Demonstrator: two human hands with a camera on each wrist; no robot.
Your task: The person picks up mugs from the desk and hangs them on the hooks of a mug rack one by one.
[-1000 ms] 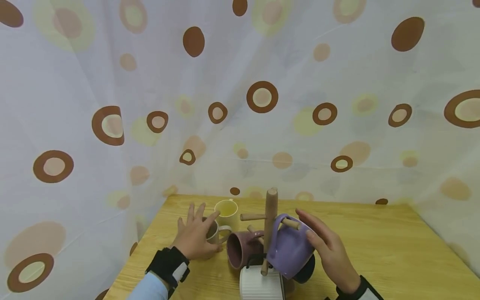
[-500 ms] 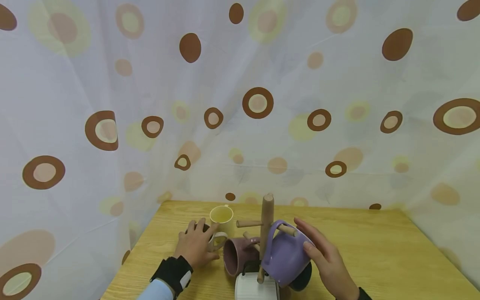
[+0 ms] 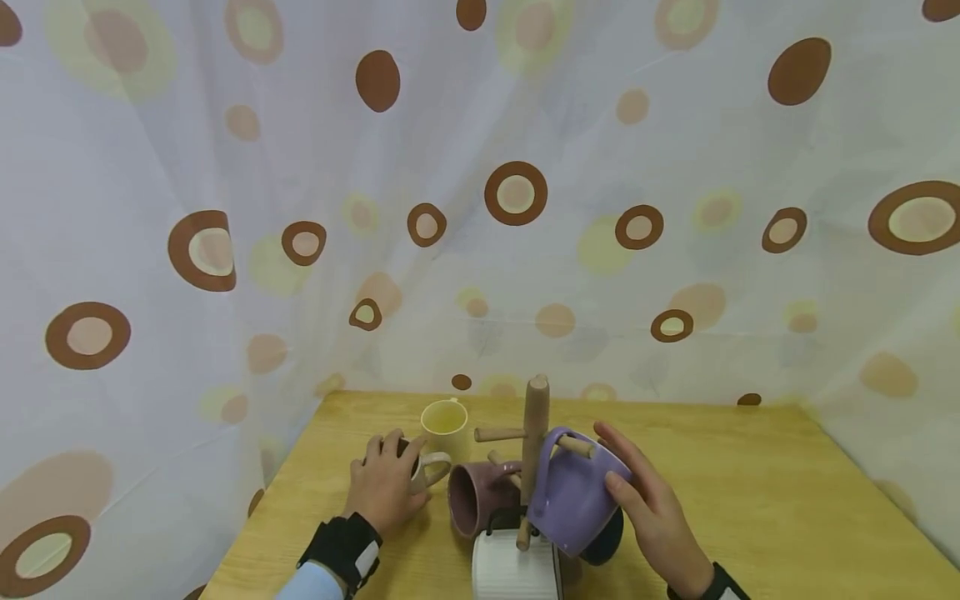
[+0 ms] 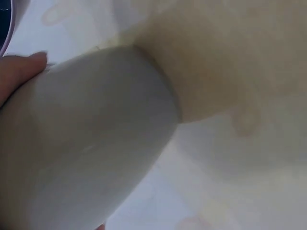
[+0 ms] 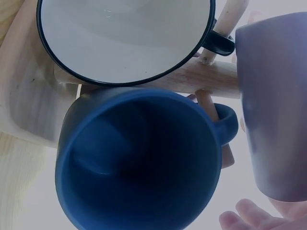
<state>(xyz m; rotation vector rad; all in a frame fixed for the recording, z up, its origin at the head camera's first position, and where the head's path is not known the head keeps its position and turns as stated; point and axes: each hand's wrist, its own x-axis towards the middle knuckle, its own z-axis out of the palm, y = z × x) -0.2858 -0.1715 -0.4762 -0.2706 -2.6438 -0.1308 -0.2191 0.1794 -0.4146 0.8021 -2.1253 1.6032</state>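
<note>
White cloth point(image 3: 450, 125) with brown and beige rounds, fully seen only from the head, hangs behind the wooden table point(image 3: 750, 475). On the table is a wooden mug rack point(image 3: 536, 408); part of its broad base appears only in the right wrist view. From the head, a lilac mug point(image 3: 577, 500) hangs at the right of the rack, a mauve mug point(image 3: 480, 496) is at the left, opening sideways, and a white mug point(image 3: 517, 567) shows its ribbed outside. The right wrist view gives instead the inside of this white mug, with black rim, and the deep inside of a blue mug point(image 5: 139, 163), only a dark piece from the head. A yellow mug point(image 3: 445, 425) stands farther back. The left hand point(image 3: 386, 479) grips a grey mug point(image 3: 417, 477) beside the mauve one; the left wrist view shows its smooth wall, with thumb and one fingertip at opposite edges. The right hand point(image 3: 660, 517), fingers rather straight and thumb apart, touches the lilac mug. Smallest, the grey mug's handle point(image 3: 447, 458) is visible from the head, pointing toward the rack.
</note>
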